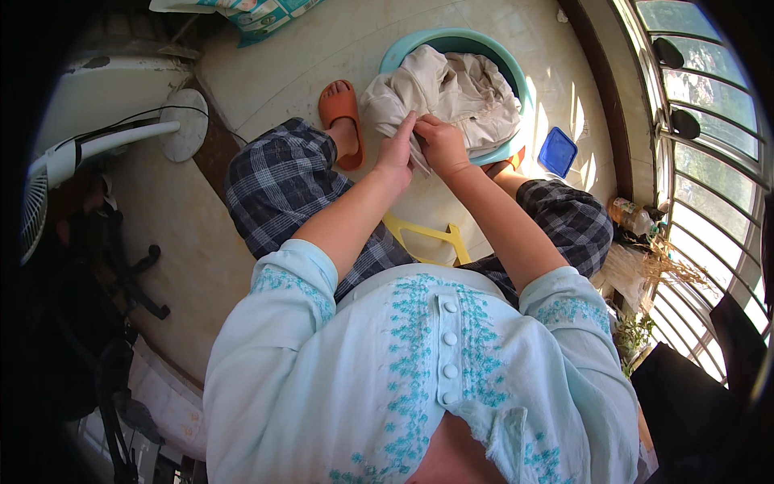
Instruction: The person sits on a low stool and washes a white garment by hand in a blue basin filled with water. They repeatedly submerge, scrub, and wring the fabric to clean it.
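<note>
A crumpled off-white cloth garment (471,100) fills a teal plastic basin (523,66) on the floor, and part of it hangs over the near left side of the rim. My left hand (397,148) and my right hand (442,144) meet at that near edge, thumbs and fingers close together. Both pinch a fold of the fabric, and a thin end of it hangs down between them. The fingertips are partly hidden by the hands themselves.
An orange slipper (343,121) is on my left foot. A blue plastic lid (557,152) lies right of the basin. Between my legs is a yellow plastic stool frame (426,230). A white fan (103,139) stands left; a bottle (630,215) is near the barred window.
</note>
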Demonstrator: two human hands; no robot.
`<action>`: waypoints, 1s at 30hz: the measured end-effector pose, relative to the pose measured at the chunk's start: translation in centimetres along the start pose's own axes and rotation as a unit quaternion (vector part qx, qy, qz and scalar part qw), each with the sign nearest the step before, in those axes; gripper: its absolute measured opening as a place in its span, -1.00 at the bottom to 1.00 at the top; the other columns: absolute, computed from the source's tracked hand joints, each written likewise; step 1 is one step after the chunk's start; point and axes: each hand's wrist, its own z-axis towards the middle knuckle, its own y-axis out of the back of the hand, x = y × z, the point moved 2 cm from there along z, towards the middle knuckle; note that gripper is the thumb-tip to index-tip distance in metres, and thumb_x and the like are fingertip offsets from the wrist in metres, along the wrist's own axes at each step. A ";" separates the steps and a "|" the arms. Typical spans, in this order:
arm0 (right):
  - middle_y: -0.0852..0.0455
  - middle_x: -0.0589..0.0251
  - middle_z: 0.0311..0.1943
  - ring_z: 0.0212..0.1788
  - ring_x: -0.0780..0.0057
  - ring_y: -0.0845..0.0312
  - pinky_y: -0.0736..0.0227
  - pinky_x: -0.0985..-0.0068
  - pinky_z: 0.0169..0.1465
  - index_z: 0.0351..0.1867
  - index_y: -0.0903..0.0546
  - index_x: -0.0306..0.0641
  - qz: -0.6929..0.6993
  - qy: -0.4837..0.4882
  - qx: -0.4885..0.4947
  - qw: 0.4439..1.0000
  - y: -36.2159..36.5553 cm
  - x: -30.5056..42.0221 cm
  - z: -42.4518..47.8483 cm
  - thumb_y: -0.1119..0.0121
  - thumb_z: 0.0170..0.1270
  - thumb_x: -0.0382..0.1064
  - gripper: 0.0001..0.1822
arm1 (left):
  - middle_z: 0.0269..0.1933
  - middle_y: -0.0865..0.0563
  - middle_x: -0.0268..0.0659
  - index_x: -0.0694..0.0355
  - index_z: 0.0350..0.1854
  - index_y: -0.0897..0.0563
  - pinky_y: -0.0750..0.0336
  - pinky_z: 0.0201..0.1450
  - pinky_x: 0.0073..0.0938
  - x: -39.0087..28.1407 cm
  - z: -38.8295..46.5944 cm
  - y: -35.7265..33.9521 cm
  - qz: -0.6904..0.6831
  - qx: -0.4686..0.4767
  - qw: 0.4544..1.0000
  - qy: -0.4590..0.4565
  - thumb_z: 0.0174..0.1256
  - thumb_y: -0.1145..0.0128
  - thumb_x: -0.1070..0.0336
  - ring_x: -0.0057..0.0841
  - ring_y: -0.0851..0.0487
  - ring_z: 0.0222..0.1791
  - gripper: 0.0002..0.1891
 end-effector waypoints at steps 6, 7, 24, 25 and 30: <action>-0.59 0.20 -0.37 -0.31 0.16 -0.57 -0.47 0.33 -0.27 -0.33 -0.62 -0.13 -0.087 0.058 0.057 0.993 -0.8 -0.9 0.5 -0.09 -0.02 -0.36 -0.82 | 0.10 -0.52 -0.29 0.27 0.13 -0.40 -0.42 0.08 -0.42 0.4 1.2 1.1 0.007 -0.079 0.997 -0.011 0.30 -0.03 0.03 -0.45 -0.51 0.06 -0.52; -0.60 0.20 -0.38 -0.31 0.16 -0.58 -0.47 0.33 -0.27 -0.33 -0.63 -0.13 -0.083 0.041 0.052 0.994 -0.7 -1.7 0.4 -0.10 -0.02 -0.36 -0.81 | 0.10 -0.52 -0.28 0.27 0.14 -0.39 -0.43 0.07 -0.41 0.6 1.3 1.1 0.006 -0.080 0.997 -0.012 0.30 -0.03 0.05 -0.44 -0.52 0.05 -0.52; -0.71 0.14 -0.33 -0.31 0.35 -0.64 -0.49 0.52 -0.20 -0.27 -0.68 -0.28 0.202 -0.180 -0.079 0.959 0.1 -5.4 -0.5 -0.06 0.07 -0.53 -0.76 | 0.03 -0.56 -0.30 0.29 0.11 -0.42 -0.43 -0.03 -0.47 1.1 0.5 0.4 -0.006 -0.111 0.992 -0.057 0.26 -0.02 -0.07 -0.50 -0.54 -0.02 -0.45; -0.70 0.15 -0.32 -0.30 0.29 -0.64 -0.50 0.49 -0.20 -0.28 -0.68 -0.26 0.127 -0.125 -0.058 0.982 0.5 -4.4 -0.6 -0.04 0.05 -0.54 -0.75 | 0.03 -0.56 -0.30 0.28 0.11 -0.43 -0.43 -0.04 -0.48 1.2 0.2 -0.2 0.000 -0.104 0.993 -0.047 0.26 -0.03 -0.07 -0.51 -0.54 -0.03 -0.46; -0.66 0.17 -0.24 -0.28 0.19 -0.60 -0.50 0.47 -0.21 -0.21 -0.64 -0.20 0.055 -0.018 0.019 0.998 -0.4 -2.7 -0.7 -0.06 0.03 -0.56 -0.70 | 0.05 -0.54 -0.37 0.15 0.10 -0.42 -0.41 0.07 -0.45 1.4 1.3 0.0 -0.007 0.008 1.000 0.000 0.18 -0.22 0.12 -0.53 -0.51 0.04 -0.53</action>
